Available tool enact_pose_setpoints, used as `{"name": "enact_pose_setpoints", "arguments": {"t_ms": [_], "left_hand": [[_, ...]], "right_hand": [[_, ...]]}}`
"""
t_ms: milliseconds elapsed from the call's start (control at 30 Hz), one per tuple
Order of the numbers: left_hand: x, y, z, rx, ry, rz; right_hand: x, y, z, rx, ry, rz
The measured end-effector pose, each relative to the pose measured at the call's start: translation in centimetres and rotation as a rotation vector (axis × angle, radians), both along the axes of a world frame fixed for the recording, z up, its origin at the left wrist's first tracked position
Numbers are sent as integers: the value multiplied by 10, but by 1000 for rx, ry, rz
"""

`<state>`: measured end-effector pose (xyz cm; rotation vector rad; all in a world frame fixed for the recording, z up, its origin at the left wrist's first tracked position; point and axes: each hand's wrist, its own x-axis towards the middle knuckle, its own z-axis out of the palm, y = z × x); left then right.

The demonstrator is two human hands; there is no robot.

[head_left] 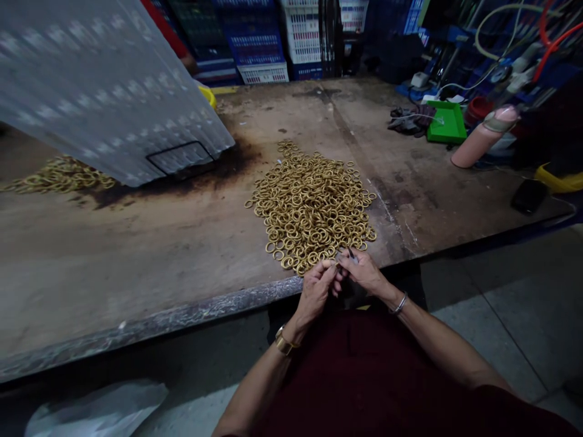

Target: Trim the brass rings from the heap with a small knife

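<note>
A heap of brass-coloured rings point(314, 200) lies spread near the front edge of the worktable. My left hand point(317, 288) is closed in a pinch just off the edge, at the near side of the heap. A bit of a brass ring point(337, 265) shows at its fingertips, mostly covered by fingers. Close against it, my right hand point(367, 274) is closed on a small hand tool point(353, 256) with a greyish body and a dark pointed tip. Its exact kind cannot be made out. The fingertips of both hands meet around the ring.
A tall grey ribbed panel point(113, 91) stands on the worktable point(150, 261) at left, with more rings point(64, 175) beside it. At right are a green tray point(446, 121), a pink bottle point(485, 136) and a dark phone-like object point(529, 196). Stacked crates point(255, 42) line the back.
</note>
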<state>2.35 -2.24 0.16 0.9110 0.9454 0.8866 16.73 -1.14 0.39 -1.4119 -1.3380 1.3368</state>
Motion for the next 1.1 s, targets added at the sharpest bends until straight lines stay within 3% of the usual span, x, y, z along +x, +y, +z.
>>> {"name": "enact_pose_setpoints", "arguments": {"t_ms": [233, 600, 800, 967, 1100], "left_hand": [[0, 1, -1, -78, -23, -47], [4, -8, -5, -107, -167, 12], [2, -12, -10, -122, -229, 65], [-1, -12, -14, -77, -195, 89], [-2, -13, -15, -37, -124, 95]], "right_hand": [[-1, 1, 3, 108, -133, -49], [-2, -3, -1, 63, -3, -39], [-1, -6, -9, 174, -305, -117], [2, -15, -13, 350, -581, 97], [1, -18, -12, 363, -640, 186]]}}
